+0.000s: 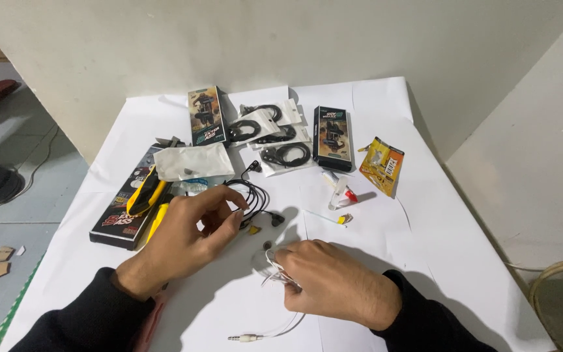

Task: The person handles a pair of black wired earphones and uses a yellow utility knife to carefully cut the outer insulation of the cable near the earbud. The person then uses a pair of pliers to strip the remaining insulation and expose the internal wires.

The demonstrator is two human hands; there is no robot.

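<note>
White earphone cable (pixel 280 326): bunched in the closed right hand (pixel 333 287), plug trailing toward the person, near counter (pixel 425 261) edge. Black earphones (pixel 255 202): coiled just beyond the left hand (pixel 187 231), whose fingertips pinch the cord.

Black long sleeves on both arms, left hand (pixel 187 238) and right hand (pixel 333 287) bare

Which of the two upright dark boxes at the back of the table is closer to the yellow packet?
The right dark box, just left of the yellow packet. The other dark box stands beyond the bagged earphones.
</note>
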